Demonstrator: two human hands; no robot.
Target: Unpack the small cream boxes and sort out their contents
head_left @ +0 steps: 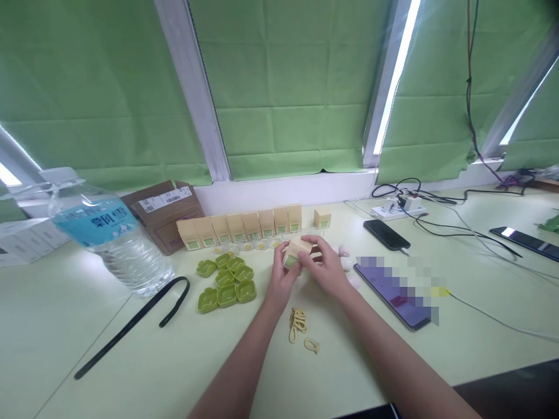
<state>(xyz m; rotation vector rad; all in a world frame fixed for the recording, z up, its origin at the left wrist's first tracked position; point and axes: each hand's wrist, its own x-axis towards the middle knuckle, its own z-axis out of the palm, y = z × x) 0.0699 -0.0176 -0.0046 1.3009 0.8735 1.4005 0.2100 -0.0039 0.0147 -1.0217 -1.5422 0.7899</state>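
Between my two hands, above the middle of the table, is a small tan cardboard box [299,247] with a green label patch. My left hand [282,276] is closed on its left and lower side. On the right side and top, the fingers of my right hand [325,266] grip the same box. Just behind stands a row of similar tan boxes [243,226], with small clear pieces with yellow centres [248,246] in front. Green shaped cups [227,295] lie to the left. Yellow loops [299,321] lie nearer me. Pale rounded pieces [346,263] are partly hidden by my right hand.
A large water bottle [117,233] and a brown carton [166,212] stand at left, near a black strap [131,326]. One more tan box [322,218] stands apart. Phones [386,234], a power strip [398,210] and cables occupy the right side.
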